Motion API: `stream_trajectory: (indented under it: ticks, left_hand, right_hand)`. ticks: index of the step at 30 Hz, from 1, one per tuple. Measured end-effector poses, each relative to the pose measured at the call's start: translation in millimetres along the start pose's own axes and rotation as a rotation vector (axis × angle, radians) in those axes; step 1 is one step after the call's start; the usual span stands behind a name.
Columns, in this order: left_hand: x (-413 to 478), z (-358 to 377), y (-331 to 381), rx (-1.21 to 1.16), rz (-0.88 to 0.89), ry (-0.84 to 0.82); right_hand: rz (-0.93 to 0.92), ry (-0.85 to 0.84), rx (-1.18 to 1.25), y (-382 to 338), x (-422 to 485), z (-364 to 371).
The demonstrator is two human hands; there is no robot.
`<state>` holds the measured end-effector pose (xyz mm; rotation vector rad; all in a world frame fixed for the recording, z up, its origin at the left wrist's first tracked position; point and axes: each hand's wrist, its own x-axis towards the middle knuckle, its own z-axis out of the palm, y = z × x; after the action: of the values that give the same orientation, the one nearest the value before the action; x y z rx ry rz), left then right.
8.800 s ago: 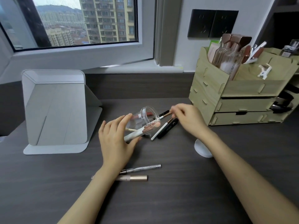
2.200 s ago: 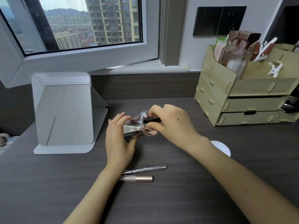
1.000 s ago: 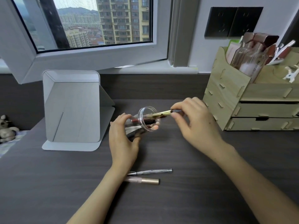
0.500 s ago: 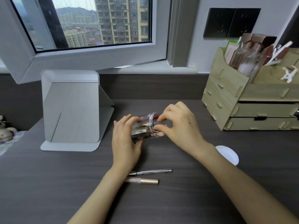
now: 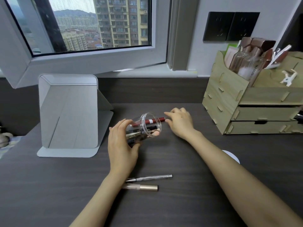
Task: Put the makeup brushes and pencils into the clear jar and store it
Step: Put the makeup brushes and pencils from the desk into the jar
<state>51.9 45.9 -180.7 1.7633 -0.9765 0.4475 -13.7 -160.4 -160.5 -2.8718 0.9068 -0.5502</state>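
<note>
dark desk (image 5: 49, 185), tilted pencil-filled clear jar (image 5: 144, 126)

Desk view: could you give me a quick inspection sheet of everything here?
Surface: dark wood-grain desk.
Job's things: clear jar on its side, holding pencils; red pencil sticks out of its mouth; silver pencil and gold pencil lie loose.
Clutter: white round lid, folding mirror.
Grips: left hand holds jar; right hand open at red pencil's tip.
Cables: nothing seen.
Surroundings: wooden organizer, window.
</note>
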Motion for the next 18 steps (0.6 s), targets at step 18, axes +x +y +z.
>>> stream_trajectory:
  ticks: [18]
  left_hand:
    - [-1, 1, -1, 0.021, -0.011, 0.047]
  right_hand:
    - [0.06, 0.358, 0.823, 36, -70, -78]
